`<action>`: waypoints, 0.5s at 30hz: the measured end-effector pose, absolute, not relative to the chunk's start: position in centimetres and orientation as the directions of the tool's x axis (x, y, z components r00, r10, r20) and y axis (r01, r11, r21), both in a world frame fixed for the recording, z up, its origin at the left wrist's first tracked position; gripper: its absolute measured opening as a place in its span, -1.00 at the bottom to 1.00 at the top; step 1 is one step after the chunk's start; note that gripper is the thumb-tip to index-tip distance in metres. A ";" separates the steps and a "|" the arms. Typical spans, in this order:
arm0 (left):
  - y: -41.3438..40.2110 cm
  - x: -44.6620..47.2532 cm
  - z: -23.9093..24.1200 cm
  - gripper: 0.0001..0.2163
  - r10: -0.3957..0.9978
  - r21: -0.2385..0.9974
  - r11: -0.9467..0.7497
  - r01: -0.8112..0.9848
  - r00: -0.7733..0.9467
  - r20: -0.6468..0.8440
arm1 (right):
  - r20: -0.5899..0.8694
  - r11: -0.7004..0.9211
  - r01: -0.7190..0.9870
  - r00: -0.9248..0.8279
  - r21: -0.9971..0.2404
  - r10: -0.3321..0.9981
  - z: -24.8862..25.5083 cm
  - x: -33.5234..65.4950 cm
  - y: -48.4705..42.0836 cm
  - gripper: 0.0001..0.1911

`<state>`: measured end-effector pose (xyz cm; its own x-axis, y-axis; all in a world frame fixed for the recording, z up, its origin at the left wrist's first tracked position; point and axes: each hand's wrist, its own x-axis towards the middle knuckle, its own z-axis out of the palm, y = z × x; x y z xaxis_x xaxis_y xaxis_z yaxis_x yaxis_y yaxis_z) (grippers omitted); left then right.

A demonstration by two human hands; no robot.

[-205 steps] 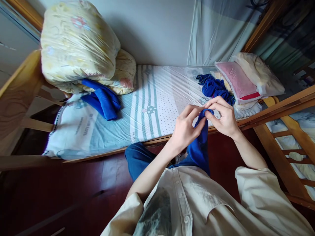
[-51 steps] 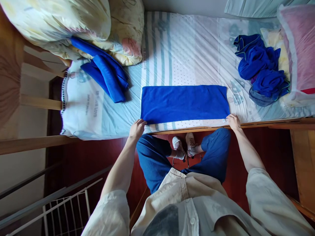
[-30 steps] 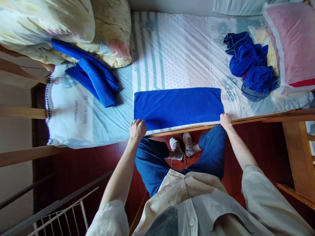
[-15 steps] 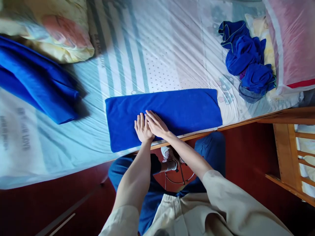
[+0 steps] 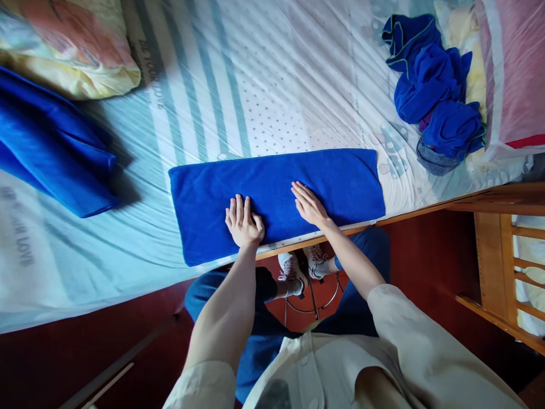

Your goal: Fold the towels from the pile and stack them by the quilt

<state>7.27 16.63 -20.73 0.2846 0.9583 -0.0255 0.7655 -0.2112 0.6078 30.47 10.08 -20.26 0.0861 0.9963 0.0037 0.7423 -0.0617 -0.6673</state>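
A blue towel (image 5: 272,187), folded into a long strip, lies flat along the near edge of the bed (image 5: 264,96). My left hand (image 5: 242,222) rests palm down on the strip's near left part, fingers stretched out and close together. My right hand (image 5: 310,204) lies flat on the strip's middle, fingers extended. Neither hand holds anything.
Folded blue towels (image 5: 51,153) lie at the left by a yellow patterned bundle (image 5: 63,51). A crumpled pile of blue cloth (image 5: 434,96) sits at the right beside a pink pillow (image 5: 515,74). A wooden rail (image 5: 489,199) borders the bed; dark red floor is below.
My hands have moved apart on the towel: the right slid rightward, the left stayed near the left part. Earlier they held the strip's two ends.
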 end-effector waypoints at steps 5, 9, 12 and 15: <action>16.7 7.3 -20.6 -0.38 0.958 0.616 -0.188 0.765 0.282 -0.057 | -0.007 -0.147 0.773 0.182 -0.618 0.983 -19.8 36.7 7.3 -0.42; 16.6 7.4 -20.4 -0.39 0.961 0.581 -0.195 0.790 0.271 -0.046 | -0.015 -0.227 0.789 0.267 -0.571 0.964 -19.4 41.4 5.0 -0.40; 16.6 7.4 -20.2 -0.39 0.961 0.561 -0.198 0.804 0.272 -0.050 | -0.009 -0.288 0.801 0.333 -0.525 0.943 -19.2 44.9 3.2 -0.39; 16.6 7.4 -20.1 -0.38 0.962 0.555 -0.186 0.811 0.265 -0.064 | -0.020 -0.384 0.798 0.424 -0.465 0.906 -18.9 47.8 1.7 -0.37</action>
